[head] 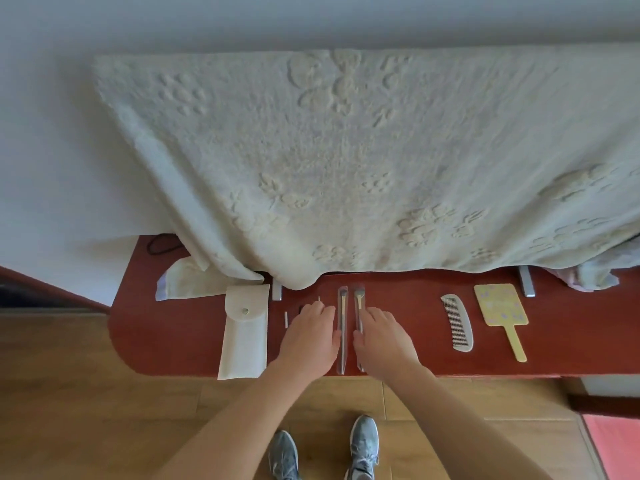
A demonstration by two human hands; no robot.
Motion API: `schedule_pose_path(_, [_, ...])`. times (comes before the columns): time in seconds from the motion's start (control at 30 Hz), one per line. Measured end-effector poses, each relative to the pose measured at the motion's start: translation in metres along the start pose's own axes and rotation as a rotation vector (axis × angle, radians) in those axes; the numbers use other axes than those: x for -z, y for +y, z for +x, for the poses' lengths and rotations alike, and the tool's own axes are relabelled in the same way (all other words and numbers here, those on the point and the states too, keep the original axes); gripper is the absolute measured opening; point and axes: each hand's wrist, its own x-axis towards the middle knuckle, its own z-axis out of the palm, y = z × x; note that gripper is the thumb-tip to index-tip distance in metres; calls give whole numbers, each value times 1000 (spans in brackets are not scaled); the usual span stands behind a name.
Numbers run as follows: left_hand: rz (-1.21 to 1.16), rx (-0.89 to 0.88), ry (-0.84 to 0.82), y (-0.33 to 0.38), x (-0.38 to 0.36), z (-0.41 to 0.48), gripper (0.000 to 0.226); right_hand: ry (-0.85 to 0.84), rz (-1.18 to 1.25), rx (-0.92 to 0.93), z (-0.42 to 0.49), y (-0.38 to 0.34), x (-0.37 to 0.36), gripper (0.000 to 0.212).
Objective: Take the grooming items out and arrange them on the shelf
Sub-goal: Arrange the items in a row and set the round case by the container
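Head view — blanket (346, 168) overhangs shelf (415, 355); left hand (308, 336), right hand (382, 337) flat, flanking brushes (342, 306).

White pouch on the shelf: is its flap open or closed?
Closed. The white pouch lies flat on the red shelf, flap folded down, snap button at its tip.

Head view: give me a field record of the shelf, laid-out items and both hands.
shelf: red-brown wooden shelf, cream embossed blanket hanging over its back
pouch: white fabric snap pouch, left end, flap down
tools: left clear-sleeved metal tool and right clear-sleeved metal tool, side by side, centre
others: grey plastic comb, yellow handled mirror
left hand: flat on shelf, beside left tool
right hand: fingers resting on right tool
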Motion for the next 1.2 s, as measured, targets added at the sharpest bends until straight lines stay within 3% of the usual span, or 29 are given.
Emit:
schedule_pose_path(0.17, [-47,69,-26,4,-27,17,20,-8,28,-6,16,15,-20,26])
schedule_pose_path(0.53, [-49,189,-57,0,-60,32,26,29,80,-38,25,23,-43,26])
schedule_pose_path(1.2, [-145,206,-67,3,-78,42,23,51,88,-104,26,28,-45,29])
